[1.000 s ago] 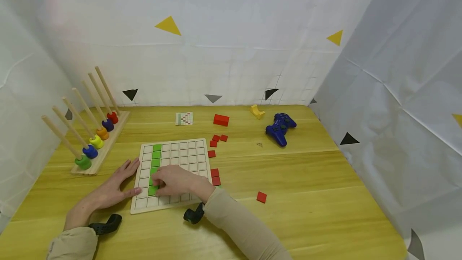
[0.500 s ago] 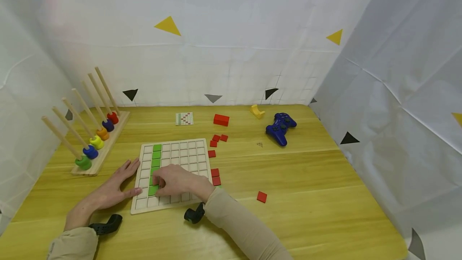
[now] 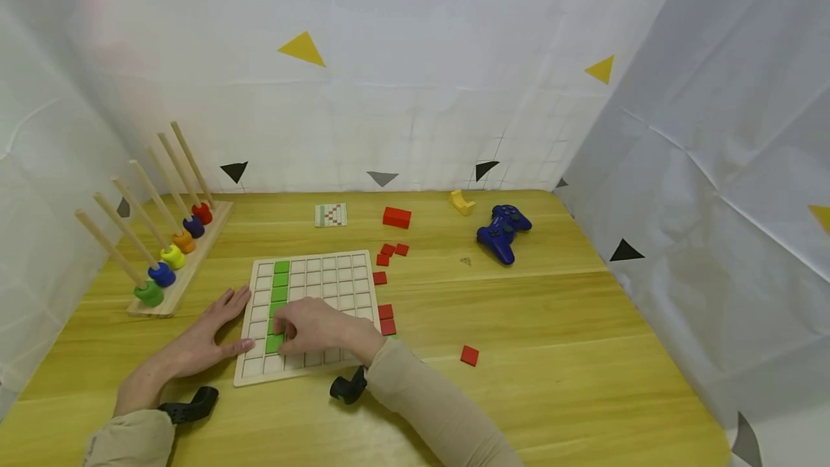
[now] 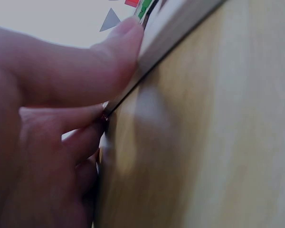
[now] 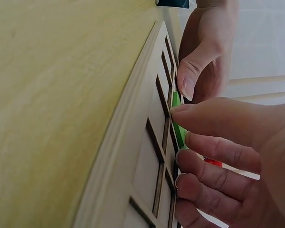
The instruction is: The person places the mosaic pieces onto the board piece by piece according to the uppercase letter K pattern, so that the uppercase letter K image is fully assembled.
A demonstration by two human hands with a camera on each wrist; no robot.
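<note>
A pale wooden grid board [image 3: 324, 287] lies on the yellow table, with a column of green tiles [image 3: 281, 279] running down its second column. My right hand [image 3: 285, 328] rests on the board's near part. Its thumb and fingers pinch a green tile [image 5: 177, 127] standing on edge at the foot of that column [image 3: 275, 343]. My left hand [image 3: 217, 326] lies flat on the table at the board's left side. Its thumb [image 4: 90, 66] presses against the board's edge [image 4: 180, 26].
Small red tiles [image 3: 387, 319] lie by the board's right edge, one more red tile [image 3: 470, 355] farther right. Behind are a pattern card [image 3: 331, 214], a red block [image 3: 397, 217], a yellow piece [image 3: 462, 200] and a blue game controller [image 3: 503, 229]. A peg rack with coloured rings [image 3: 171, 254] stands left. White cloth walls surround.
Hardly anything differs: my right fingers have shifted very slightly on the green tile, and my left hand has stayed against the board.
</note>
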